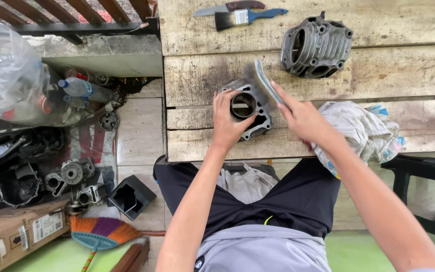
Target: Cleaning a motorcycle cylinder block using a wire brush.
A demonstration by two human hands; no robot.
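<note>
Head view: my left hand (pixel 227 123) is clamped on the engine cylinder (pixel 247 107) near the front of the plank bench (pixel 378 75); my right hand (pixel 300 118) pinches a sheet of sandpaper (pixel 264 80) against its top. Risk: the cylinder sits close to the edge and could slide off under pressure, and the gaps between planks could catch it. Second cylinder (pixel 316 46), paintbrush (pixel 247 16), knife (pixel 227 7) and rag (pixel 361 128) share the bench; engine parts (pixel 71 176) litter the tiled floor (pixel 137 131).

On the plank desk (pixel 202 80), the left hand (pixel 227 123) grips a grey engine cylinder (pixel 247 108) at its bore. The right hand (pixel 303 118) holds a sheet of sandpaper (pixel 263 80) against the cylinder's far edge. Right of the cylinder lies a crumpled rag (pixel 361 128); beyond it a second cylinder casting (pixel 316 46), a paintbrush (pixel 247 17) and a knife (pixel 227 7).
</note>
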